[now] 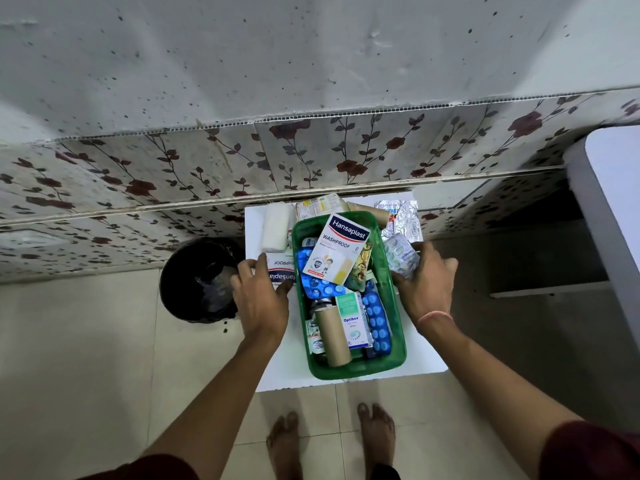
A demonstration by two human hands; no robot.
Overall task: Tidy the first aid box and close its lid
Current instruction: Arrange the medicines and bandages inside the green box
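A: Both hands are down at the green first aid box (398, 355). Left hand (262, 299) lies on the second Hansaplast box (281, 271), fingers spread over it, thumb at its near edge; whether it grips or only presses I cannot tell.

B: And the right hand (427, 282)?

A: It is closed around a silver blister pack (401, 255) just beside the box's right wall.

B: Where does the box sit?

A: On the white table (422, 355), near its middle, long side running near to far, no lid on it. Inside, a Hansaplast Washproof box (337, 247) leans at the far end, blue blister strips (377, 322) lie along the right, an Optibex carton (351, 322) and a cardboard tube (332, 336) lie at the near end.

B: Anything outside?

A: A white bandage roll (276, 227) to the far left, crumpled foil strips (401, 216) to the far right, and a black bin (199, 278) on the floor left of the table.
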